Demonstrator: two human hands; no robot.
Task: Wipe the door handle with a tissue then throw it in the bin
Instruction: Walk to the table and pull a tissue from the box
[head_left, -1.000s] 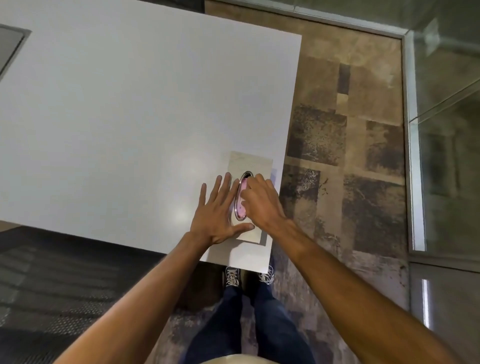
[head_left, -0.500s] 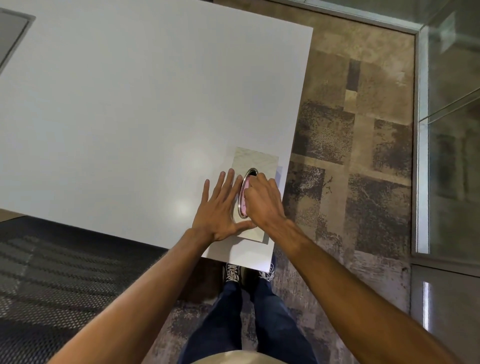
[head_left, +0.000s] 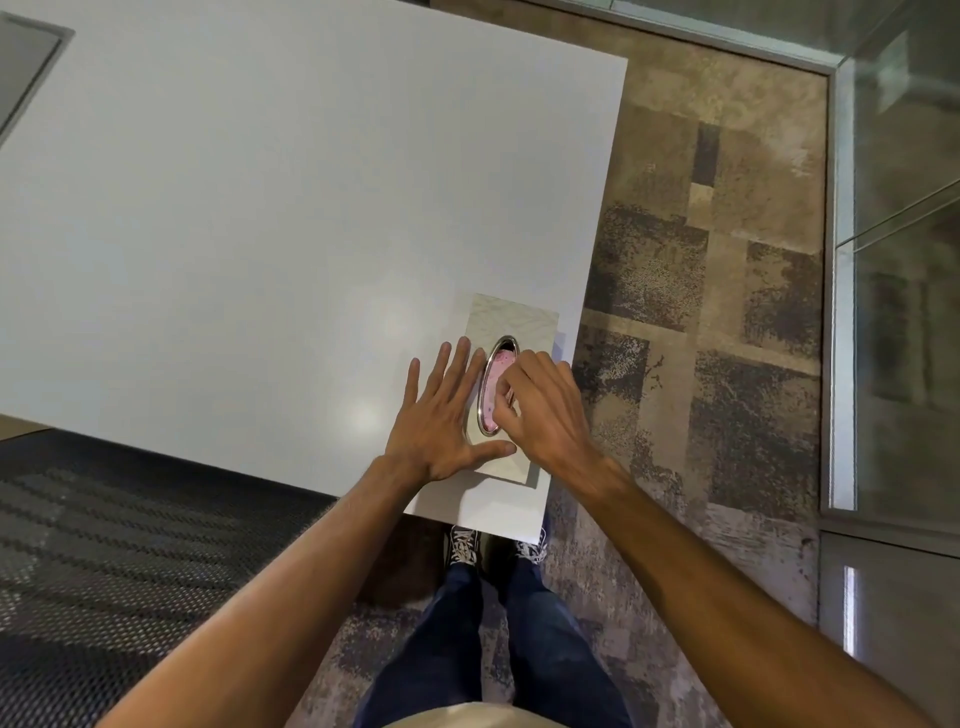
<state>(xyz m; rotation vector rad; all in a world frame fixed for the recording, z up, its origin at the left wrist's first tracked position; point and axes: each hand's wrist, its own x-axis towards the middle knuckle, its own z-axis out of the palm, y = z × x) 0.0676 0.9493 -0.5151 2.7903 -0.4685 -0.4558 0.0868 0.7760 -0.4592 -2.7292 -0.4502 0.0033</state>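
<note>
A pale marbled tissue box (head_left: 513, 318) lies flat near the right corner of a white table (head_left: 260, 208). Its oval, metal-rimmed opening shows a pink tissue (head_left: 502, 362). My left hand (head_left: 441, 421) lies flat with fingers spread, palm on the table and thumb and fingertips on the box's left side. My right hand (head_left: 545, 410) comes in from the right, its fingertips curled into the opening and pinched on the pink tissue. No door handle or bin is in view.
Patterned brown carpet (head_left: 701, 312) lies to the right of the table, with a glass partition in a metal frame (head_left: 836, 312) beyond it. A dark mesh surface (head_left: 130, 545) sits under the table's near left edge. My legs and shoes (head_left: 462, 545) stand at the table's corner.
Both hands stay on the box. The fingertips of my right hand have curled further into the opening onto the pink tissue. The view has shifted slightly.
</note>
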